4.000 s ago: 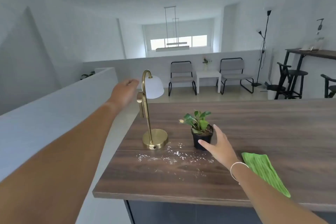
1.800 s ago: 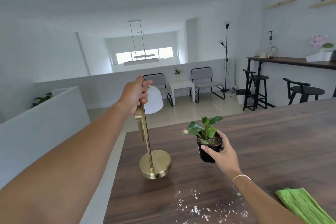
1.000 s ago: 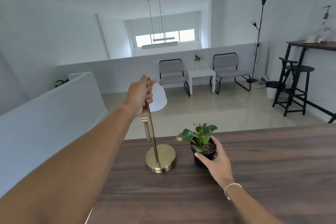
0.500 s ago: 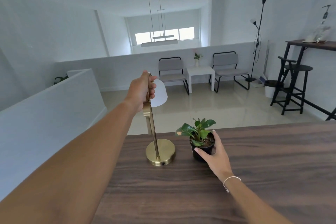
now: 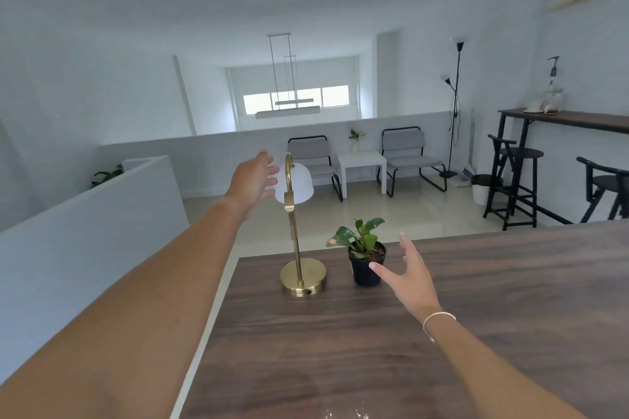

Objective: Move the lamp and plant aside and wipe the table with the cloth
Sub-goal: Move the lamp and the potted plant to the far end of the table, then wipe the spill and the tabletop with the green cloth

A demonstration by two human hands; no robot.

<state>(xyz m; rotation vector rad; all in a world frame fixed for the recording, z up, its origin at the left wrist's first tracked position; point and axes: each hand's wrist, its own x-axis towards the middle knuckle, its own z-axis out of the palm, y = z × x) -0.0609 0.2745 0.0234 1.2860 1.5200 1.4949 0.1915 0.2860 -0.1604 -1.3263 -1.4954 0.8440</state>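
A brass lamp (image 5: 296, 248) with a white shade stands upright at the far left corner of the dark wooden table (image 5: 442, 333). Right beside it sits a small green plant (image 5: 364, 260) in a black pot. My left hand (image 5: 253, 182) hovers open just left of the lamp's curved neck, apart from it. My right hand (image 5: 410, 274) is open just right of the pot, thumb near its side, fingers spread. White crumbs (image 5: 343, 414) show at the bottom edge of the view. The green cloth is out of view.
The table's far edge runs just behind the lamp and plant, and its left edge borders a white low wall (image 5: 85, 241). Beyond are two grey chairs (image 5: 405, 156), a white side table, a floor lamp and black bar stools (image 5: 514, 177).
Both hands carried the lamp and plant to the far left corner and set them down. In the last half second both hands let go and opened.
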